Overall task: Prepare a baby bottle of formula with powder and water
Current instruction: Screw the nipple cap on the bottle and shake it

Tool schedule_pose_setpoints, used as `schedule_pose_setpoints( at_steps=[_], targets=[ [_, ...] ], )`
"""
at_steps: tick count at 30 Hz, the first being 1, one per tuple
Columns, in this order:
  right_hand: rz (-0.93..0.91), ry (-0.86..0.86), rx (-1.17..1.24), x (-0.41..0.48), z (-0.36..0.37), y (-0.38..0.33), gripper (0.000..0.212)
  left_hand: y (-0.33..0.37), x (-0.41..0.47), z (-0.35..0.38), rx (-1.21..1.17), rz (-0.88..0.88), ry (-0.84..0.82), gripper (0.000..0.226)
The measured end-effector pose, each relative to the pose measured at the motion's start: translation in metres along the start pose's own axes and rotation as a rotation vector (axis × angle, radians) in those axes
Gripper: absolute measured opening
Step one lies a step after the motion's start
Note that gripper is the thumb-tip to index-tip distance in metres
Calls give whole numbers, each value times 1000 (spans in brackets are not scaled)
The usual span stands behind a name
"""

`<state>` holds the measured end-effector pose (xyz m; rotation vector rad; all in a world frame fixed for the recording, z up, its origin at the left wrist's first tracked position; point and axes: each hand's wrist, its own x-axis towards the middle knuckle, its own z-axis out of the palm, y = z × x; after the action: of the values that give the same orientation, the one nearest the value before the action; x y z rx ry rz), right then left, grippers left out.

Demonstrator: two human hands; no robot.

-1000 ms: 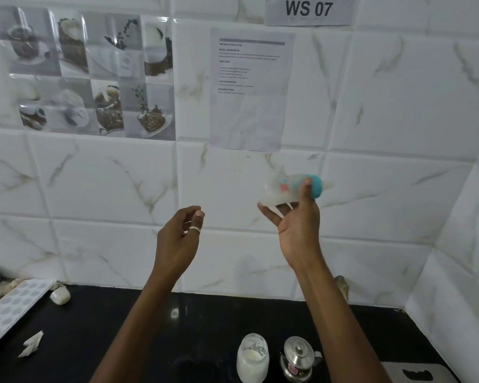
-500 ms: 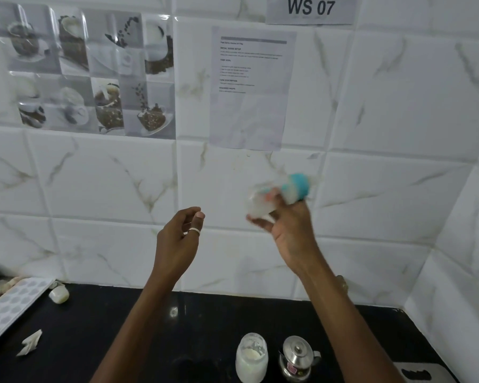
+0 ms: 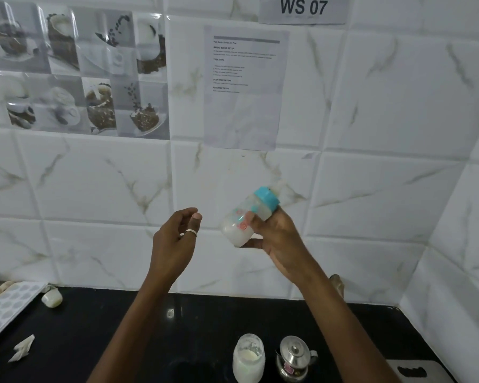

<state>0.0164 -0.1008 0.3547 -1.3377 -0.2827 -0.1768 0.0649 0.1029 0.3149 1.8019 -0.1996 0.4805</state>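
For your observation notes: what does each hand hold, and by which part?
The right hand grips the baby bottle round its lower body; left hand holds nothing.

The baby bottle (image 3: 234, 230) is clear, clouded milky white inside, printed in red and teal, and topped with a teal collar (image 3: 266, 199). The wall tiles (image 3: 398, 106) are white, veined grey-beige like marble. The bench (image 3: 80, 341) is glossy black. A tray (image 3: 9, 308) is patterned with pale grey ovals on white. White powder is seen in the jar (image 3: 248, 360); the kettle (image 3: 295, 357) is silver.
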Motion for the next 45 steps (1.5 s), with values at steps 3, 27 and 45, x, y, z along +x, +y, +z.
schedule_pose_setpoints(
  at_steps=[3, 27, 45],
  targets=[
    [-130, 171, 311, 8, -10, -11, 42, 0, -1, -2, -13, -7, 2, 30],
    [-159, 220, 371, 11, -16, -12, 64, 0, 3, -5, 13, -11, 29, 33],
    [-28, 60, -5, -2, -8, 3, 42, -7, 4, -5, -21, -23, 27, 31]
  ],
)
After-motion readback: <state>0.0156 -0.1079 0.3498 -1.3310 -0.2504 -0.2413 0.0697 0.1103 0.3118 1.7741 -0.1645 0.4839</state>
